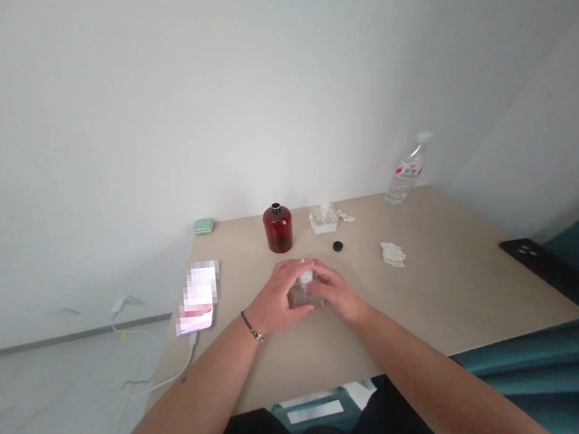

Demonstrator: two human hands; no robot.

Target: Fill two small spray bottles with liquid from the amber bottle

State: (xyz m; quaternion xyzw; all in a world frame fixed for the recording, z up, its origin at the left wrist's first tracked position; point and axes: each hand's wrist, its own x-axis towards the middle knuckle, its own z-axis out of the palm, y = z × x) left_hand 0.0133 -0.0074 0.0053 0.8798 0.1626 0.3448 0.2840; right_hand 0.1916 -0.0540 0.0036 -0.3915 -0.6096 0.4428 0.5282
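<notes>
Near the front middle of the table stands a small clear bottle (303, 299) with a whitish top. My left hand (282, 296) is curled around its left side, thumb along the front. From the right, my right hand (340, 294) closes on the same bottle, its fingers at the neck and top. Part of the bottle is covered by my fingers. Behind it is a dark red-brown bottle (278, 230) with an open neck and dark liquid low inside. A round black cap (338, 246) lies to the right of that bottle.
A lit phone (198, 298) with a white cable (181, 369) lies on the left. A green case (203, 226), a clear tissue pack (324, 219) and a water bottle (405, 171) line the back. Crumpled tissue (393, 254) and a long black object (549, 270) are rightward.
</notes>
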